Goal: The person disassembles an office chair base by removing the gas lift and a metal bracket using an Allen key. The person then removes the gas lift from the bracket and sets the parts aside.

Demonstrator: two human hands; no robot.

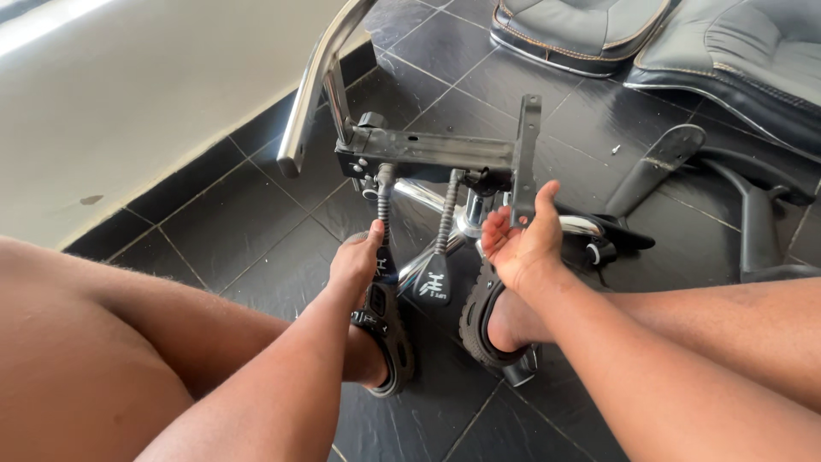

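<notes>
Open tiled floor (256,214) beyond both hands. Left hand (357,257) closed around a paddle lever (382,257). Right hand (523,239) half-open, gripping the black mechanism plate (445,150) by its edge.

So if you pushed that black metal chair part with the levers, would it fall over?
Probably it would tip. The black metal plate sits high on a thin shiny column, so it looks top-heavy. It seems stiff and fairly heavy, being thick steel. The left hand holds a lever and the right hand grips the plate's edge, likely steadying it.
</notes>
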